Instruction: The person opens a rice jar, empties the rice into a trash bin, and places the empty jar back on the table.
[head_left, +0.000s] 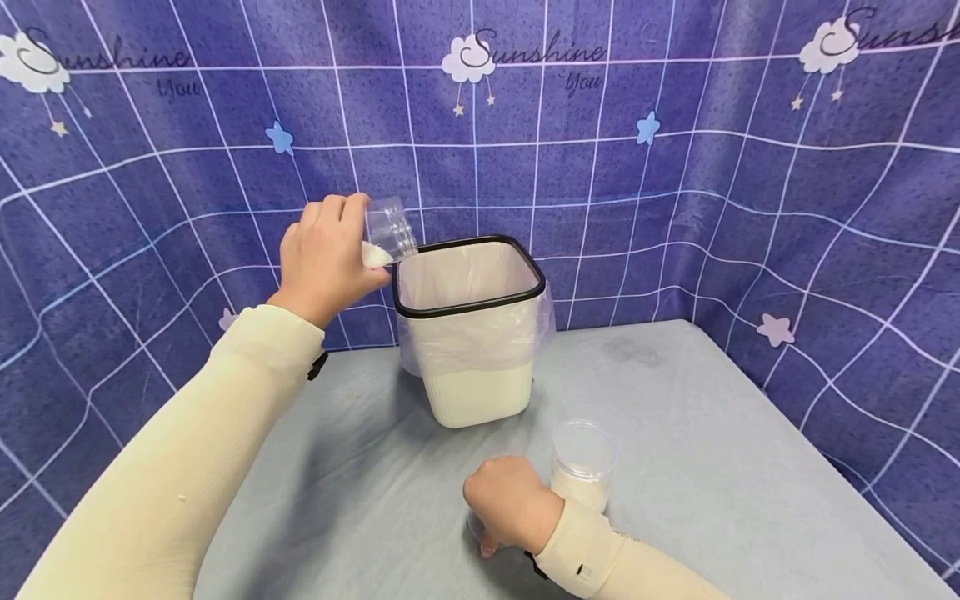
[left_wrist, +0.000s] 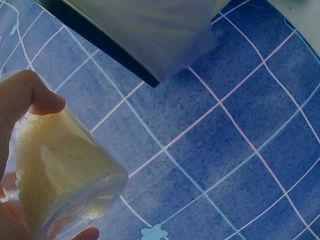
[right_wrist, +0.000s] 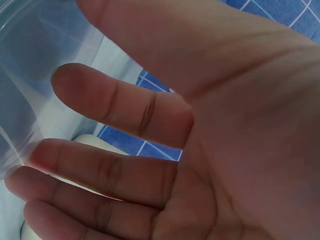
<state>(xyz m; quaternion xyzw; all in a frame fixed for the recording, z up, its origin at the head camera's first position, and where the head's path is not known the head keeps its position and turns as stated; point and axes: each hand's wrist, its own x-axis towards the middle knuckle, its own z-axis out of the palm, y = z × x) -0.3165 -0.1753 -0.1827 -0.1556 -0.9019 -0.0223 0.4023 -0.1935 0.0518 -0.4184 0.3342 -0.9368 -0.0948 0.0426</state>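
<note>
My left hand (head_left: 324,254) grips a clear plastic jar (head_left: 390,227), tilted on its side, its mouth towards the bin's left rim. White grains that look like rice (left_wrist: 65,150) lie inside it. The bin (head_left: 480,396) is white with a black rim and a clear liner bag (head_left: 472,337). Low over the table, my right hand (head_left: 513,500) has its curved fingers at a clear plastic container (right_wrist: 30,60), mostly hidden by the hand in the head view. Just right of that hand stands another clear jar (head_left: 583,458), upright, with pale grains in its lower part.
A grey cloth covers the table (head_left: 660,400). Purple-blue curtain (head_left: 600,175) with a white grid hangs behind the bin and along both sides. The bin stands near the table's back edge, between the two hands.
</note>
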